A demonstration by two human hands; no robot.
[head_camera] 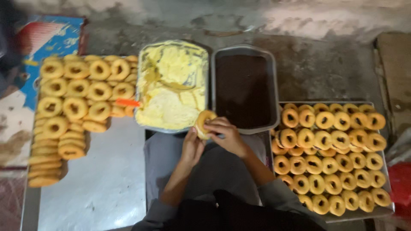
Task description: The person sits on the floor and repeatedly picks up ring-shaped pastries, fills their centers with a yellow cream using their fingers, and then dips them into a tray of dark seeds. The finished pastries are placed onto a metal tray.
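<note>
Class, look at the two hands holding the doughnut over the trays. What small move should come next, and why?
Probably lower the doughnut toward the tray of yellow cream. The left hand and right hand hold it right at that tray's near edge, and it looks plain, like those stacked on the tray at the left.

A pan of dark brown filling (244, 87) sits between a yellow cream tray (173, 85) and a tray of ring doughnuts (332, 154).
</note>
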